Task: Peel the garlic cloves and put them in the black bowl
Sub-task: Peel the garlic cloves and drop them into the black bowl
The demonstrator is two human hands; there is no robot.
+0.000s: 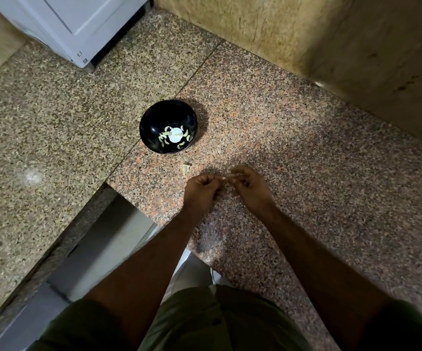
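The black bowl (168, 117) stands on the speckled granite counter and holds several pale peeled garlic cloves (165, 138) around a white spot at its bottom. Nearer to me, my left hand (201, 187) and my right hand (249, 184) meet just above the counter, fingers curled, pinching a small whitish garlic clove (224, 178) between them. Most of that clove is hidden by my fingers. A loose bit of garlic or skin (186, 169) lies on the counter between the bowl and my left hand.
The granite counter (306, 160) ends at a front edge and an inner corner close to my left forearm. A tan wall (331, 34) bounds it at the back right. A white appliance (78, 26) stands at the back left.
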